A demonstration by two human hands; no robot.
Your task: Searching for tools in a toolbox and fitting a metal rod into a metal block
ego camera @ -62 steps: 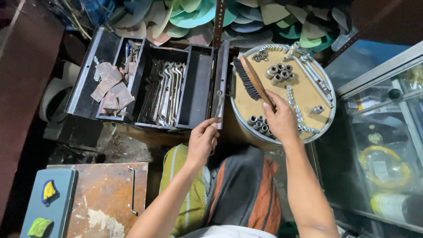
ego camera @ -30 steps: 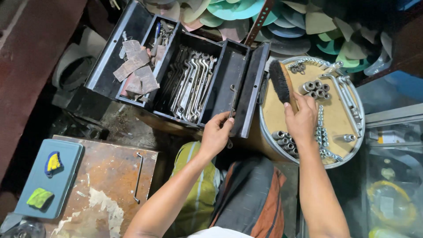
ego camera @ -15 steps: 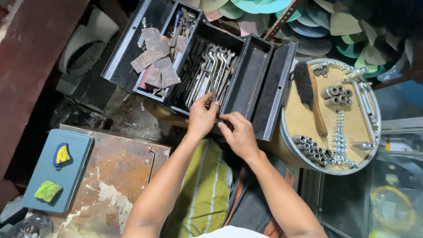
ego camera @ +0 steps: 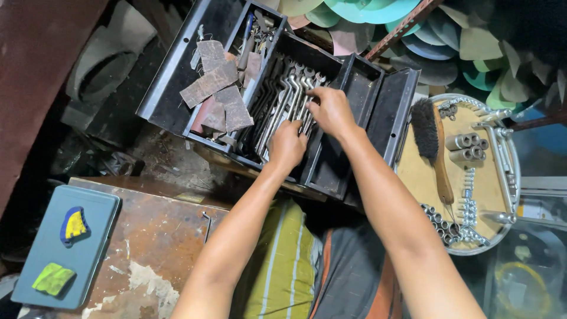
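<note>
Both our hands are down in the open black toolbox (ego camera: 177, 77), in its middle compartment, on the row of bent ring spanners (ego camera: 283, 103). Our left hand (ego camera: 287, 146) lies curled at the near end of the row, fingers bent over the handles; we cannot tell if it grips one or only rests on them. Our right hand (ego camera: 331, 109) is at about 2 o'clock from the left one, fingertips pressed on the spanner heads, and its grip is hidden from us too. The two hands are close but not touching.

The spanners lie side by side, with their long axis running from 7 o'clock to 1 o'clock, away from our body. They begin directly under the left hand and go on toward 12 o'clock, so the left hand is nearer to the handles and the right hand nearer to the heads. They overlap too much for an exact count.

At 3 o'clock of the toolbox stands one round tray (ego camera: 413, 177) with one dark brush (ego camera: 431, 142) and several sockets (ego camera: 466, 147). At 10 o'clock, about five brown sandpaper pieces (ego camera: 215, 88) lie across the left compartment. At 8 o'clock lies one grey-blue board (ego camera: 94, 218) with two pads, a yellow pad (ego camera: 74, 224) and a green pad (ego camera: 53, 277).
</note>
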